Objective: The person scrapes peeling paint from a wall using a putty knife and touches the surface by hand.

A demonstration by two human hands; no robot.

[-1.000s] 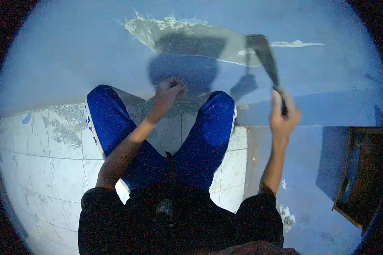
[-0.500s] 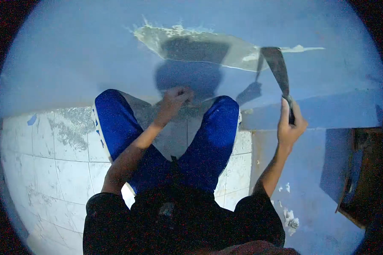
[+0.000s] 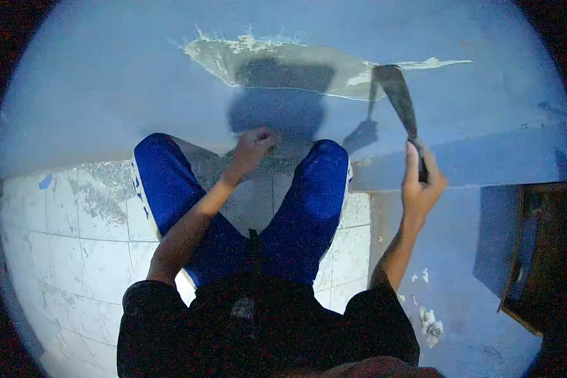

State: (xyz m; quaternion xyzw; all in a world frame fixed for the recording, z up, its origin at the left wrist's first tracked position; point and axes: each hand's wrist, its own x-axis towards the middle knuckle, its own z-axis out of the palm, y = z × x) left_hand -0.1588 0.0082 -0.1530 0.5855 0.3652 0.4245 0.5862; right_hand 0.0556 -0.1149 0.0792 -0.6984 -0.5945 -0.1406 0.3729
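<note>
My right hand is closed round the handle of a putty knife with a dark, tapering blade. The blade points up towards the wall, its broad edge at the right part of a grey bare patch in the blue paint. I cannot tell whether the edge presses on the surface. Over the gap between my knees, my left hand is held with its fingers curled in, and nothing shows in them. A thin whitish streak runs right from the patch.
My bent legs in blue trousers reach close to the wall. White, stained floor tiles lie at the left. A brown wooden piece stands at the right, near flaked paint on a blue surface.
The whole view has shifted slightly, so the patch and the putty knife sit a little further left. Blade and patch keep nearly the same position relative to each other.
</note>
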